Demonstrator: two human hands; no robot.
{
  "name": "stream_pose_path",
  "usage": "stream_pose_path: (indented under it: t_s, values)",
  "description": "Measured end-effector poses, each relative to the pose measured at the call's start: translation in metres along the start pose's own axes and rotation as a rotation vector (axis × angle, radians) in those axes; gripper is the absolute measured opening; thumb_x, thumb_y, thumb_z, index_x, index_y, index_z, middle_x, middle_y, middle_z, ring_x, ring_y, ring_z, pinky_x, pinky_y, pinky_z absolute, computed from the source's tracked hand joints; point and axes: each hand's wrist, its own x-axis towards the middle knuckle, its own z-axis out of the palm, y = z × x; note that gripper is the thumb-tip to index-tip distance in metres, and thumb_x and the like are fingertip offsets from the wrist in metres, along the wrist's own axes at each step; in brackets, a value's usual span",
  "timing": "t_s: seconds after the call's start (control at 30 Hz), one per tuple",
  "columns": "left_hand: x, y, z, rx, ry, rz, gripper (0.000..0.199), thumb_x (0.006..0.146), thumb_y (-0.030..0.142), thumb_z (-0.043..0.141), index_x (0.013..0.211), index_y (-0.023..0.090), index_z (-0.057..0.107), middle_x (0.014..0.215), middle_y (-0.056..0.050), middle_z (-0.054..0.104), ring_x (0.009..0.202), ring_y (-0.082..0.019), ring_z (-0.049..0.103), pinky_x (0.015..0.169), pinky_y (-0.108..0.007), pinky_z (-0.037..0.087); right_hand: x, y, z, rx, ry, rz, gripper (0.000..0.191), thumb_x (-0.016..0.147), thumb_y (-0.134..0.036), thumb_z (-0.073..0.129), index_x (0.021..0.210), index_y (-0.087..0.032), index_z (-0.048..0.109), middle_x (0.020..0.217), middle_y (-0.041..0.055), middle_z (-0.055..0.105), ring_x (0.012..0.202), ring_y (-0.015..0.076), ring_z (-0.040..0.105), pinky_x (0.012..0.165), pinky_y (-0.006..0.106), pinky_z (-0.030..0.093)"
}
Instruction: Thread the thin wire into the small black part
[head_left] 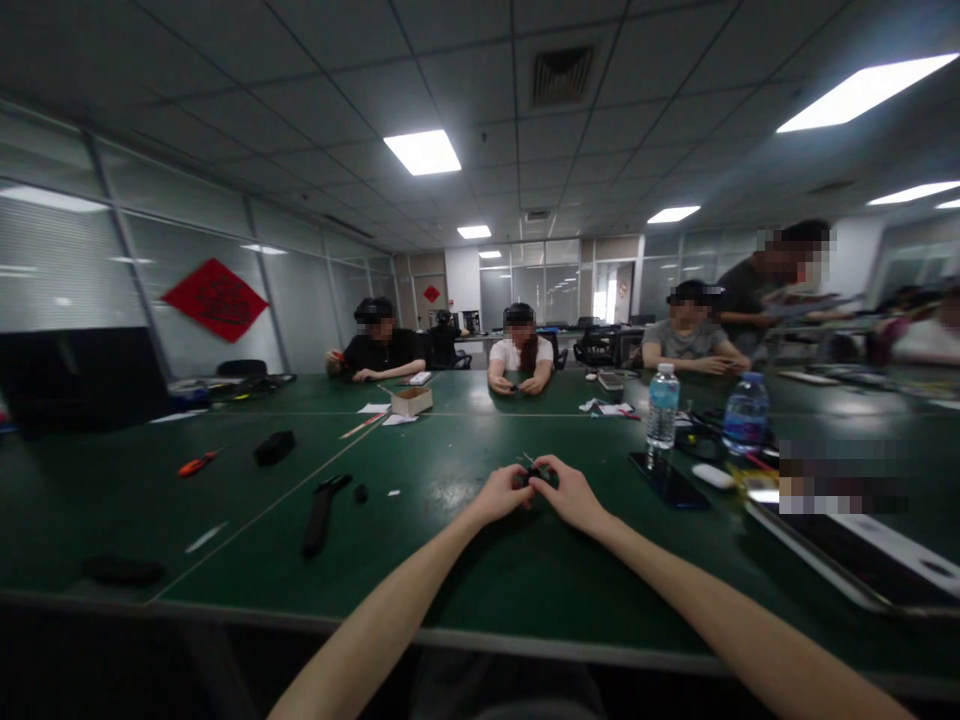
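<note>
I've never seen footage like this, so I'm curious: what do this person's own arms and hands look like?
The left forearm and right forearm are bare, with no sleeve in view. The left hand and right hand wear no gloves, and no watch, bracelet or cable shows at either wrist.

A small dark object (541, 477) sits between the left hand (498, 496) and the right hand (571, 496), mostly hidden by the fingers, so its kind cannot be told. Right of the hands, a pixelated patch (840, 478) blurs whatever lies just above a laptop (855, 560), which the frame's edge cuts off, and a dark tangle (712, 440) is too small to make out.
</note>
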Motion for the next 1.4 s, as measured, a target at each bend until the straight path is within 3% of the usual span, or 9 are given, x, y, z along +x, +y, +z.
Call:
stream_pose_path:
  t_s: [0.23,0.33,0.4,0.53,0.8,1.4]
  values:
    - [-0.001,0.002,0.000,-0.078,-0.052,-0.048,0.050,0.072,0.045,0.061,0.108,0.011,0.053,0.068,-0.005,0.064,0.047,-0.011,0.054,0.041,-0.018,0.035,0.005,0.014,0.003,0.100,0.048,0.073,0.025,0.073,-0.030,0.059,0.095,-0.021,0.060,0.091,0.0024,0.062,0.085,0.0174,0.057,0.077,0.030,0.043]
    - [-0.002,0.003,0.000,-0.095,-0.060,-0.042,0.053,0.071,0.046,0.062,0.109,0.011,0.052,0.069,-0.005,0.064,0.043,-0.008,0.050,0.039,-0.018,0.033,0.006,0.023,0.008,0.247,0.025,0.221,0.031,0.068,-0.034,0.064,0.094,-0.019,0.057,0.079,0.0009,0.061,0.063,0.0132,0.056,0.056,0.025,0.045]
    - [-0.003,0.003,-0.001,-0.098,-0.068,-0.033,0.053,0.071,0.045,0.062,0.110,0.011,0.052,0.069,-0.005,0.064,0.041,-0.008,0.048,0.038,-0.018,0.033,0.005,0.028,0.010,0.357,-0.040,0.357,0.034,0.070,-0.040,0.063,0.095,-0.019,0.055,0.067,-0.0026,0.056,0.043,0.0078,0.046,0.038,0.020,0.037]
    - [-0.004,0.004,-0.002,-0.106,-0.096,0.007,0.052,0.071,0.045,0.062,0.109,0.011,0.052,0.072,-0.005,0.064,0.042,-0.008,0.049,0.039,-0.018,0.034,0.003,0.033,0.011,0.464,-0.134,0.491,0.037,0.069,-0.044,0.065,0.093,-0.018,0.053,0.053,-0.0075,0.045,0.033,0.0044,0.034,0.027,0.015,0.023]
    - [-0.002,0.001,0.000,-0.090,-0.123,0.034,0.044,0.072,0.046,0.059,0.101,0.012,0.055,0.072,-0.004,0.063,0.044,-0.008,0.050,0.041,-0.019,0.035,0.005,0.033,0.007,0.510,-0.237,0.498,0.040,0.067,-0.046,0.067,0.091,-0.018,0.054,0.053,-0.0074,0.047,0.032,0.0031,0.033,0.025,0.014,0.022]
    - [-0.004,0.005,-0.001,-0.112,-0.123,0.057,0.044,0.074,0.043,0.059,0.104,0.012,0.053,0.069,-0.002,0.063,0.044,-0.007,0.048,0.042,-0.018,0.034,0.004,0.025,0.003,0.472,-0.253,0.530,0.038,0.067,-0.044,0.068,0.090,-0.017,0.054,0.047,-0.0085,0.044,0.032,0.0031,0.033,0.027,0.013,0.022]
